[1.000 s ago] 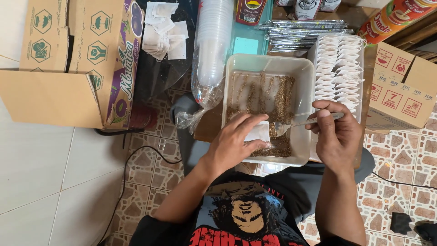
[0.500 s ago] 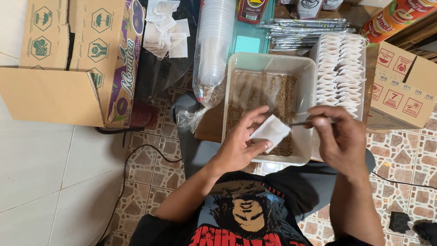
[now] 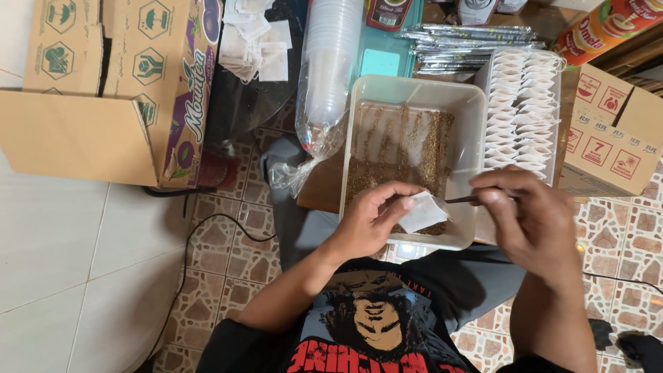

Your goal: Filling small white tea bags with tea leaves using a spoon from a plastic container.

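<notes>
Sachet (image 3: 423, 211) over tub (image 3: 464, 103), between hands, cardboard box (image 3: 76, 131) far left.

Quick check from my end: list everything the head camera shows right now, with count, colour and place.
Tub: one, off-white, centre, brown granules inside.
Small sachet: one, white, over the tub's near edge, in the left hand.
Thin utensil: one, dark, in the right hand, tip at the sachet.
Sachet rack: one, white sachets in rows, right of the tub.
Stacked cups: one bagged stack, clear, left of the tub.
Loose sachets: several, white, top centre-left.
Foil packets: a pile, silver, behind the tub.
Cardboard boxes: one large, left; one smaller, right.
Left hand: pinching the sachet.
Right hand: gripping the utensil.
</notes>
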